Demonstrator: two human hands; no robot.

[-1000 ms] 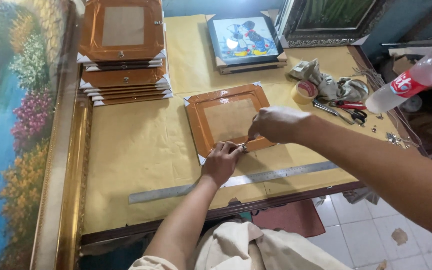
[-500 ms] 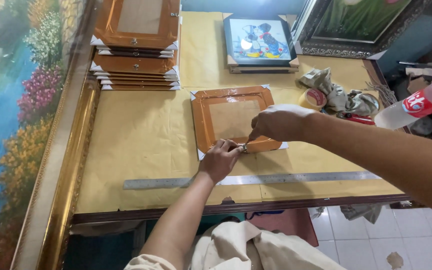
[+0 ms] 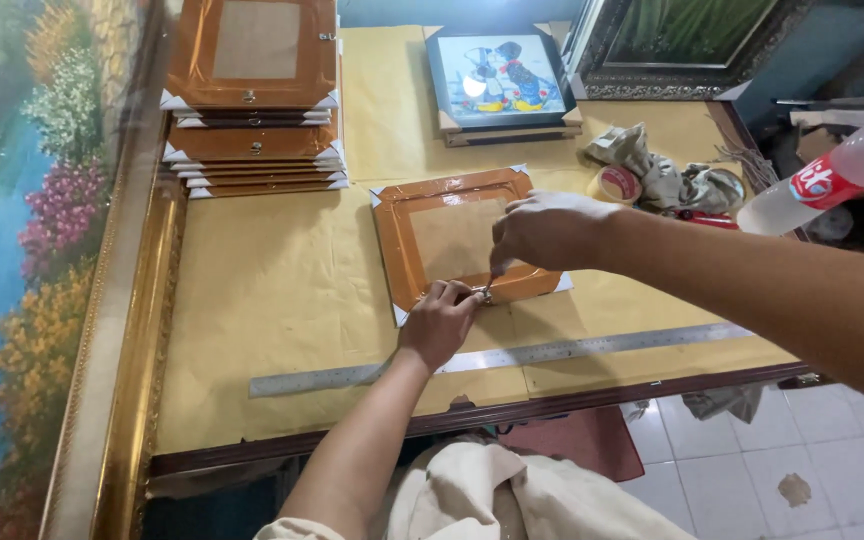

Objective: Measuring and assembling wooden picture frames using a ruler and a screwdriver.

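Observation:
A brown-taped picture frame [image 3: 447, 205] lies face down on the paper-covered table [image 3: 272, 300], white protectors on its corners. My left hand [image 3: 440, 322] rests on the frame's near edge and pinches a small metal part there. My right hand [image 3: 547, 232] hovers just above it, fingers closed around a thin tool whose tip meets that metal part. What the tool is cannot be made out.
A long steel ruler [image 3: 512, 355] lies along the near table edge. Stacks of similar frames [image 3: 252, 100] stand at the back left, a framed picture [image 3: 497, 75] at the back. Tape roll [image 3: 620, 185], crumpled cloth [image 3: 672, 175], a plastic bottle [image 3: 822, 180] sit right. A large painting [image 3: 22, 250] leans left.
The camera view has drifted, so the table sits lower and more to the right in the picture. Both hands stay at the frame's near edge, barely shifted.

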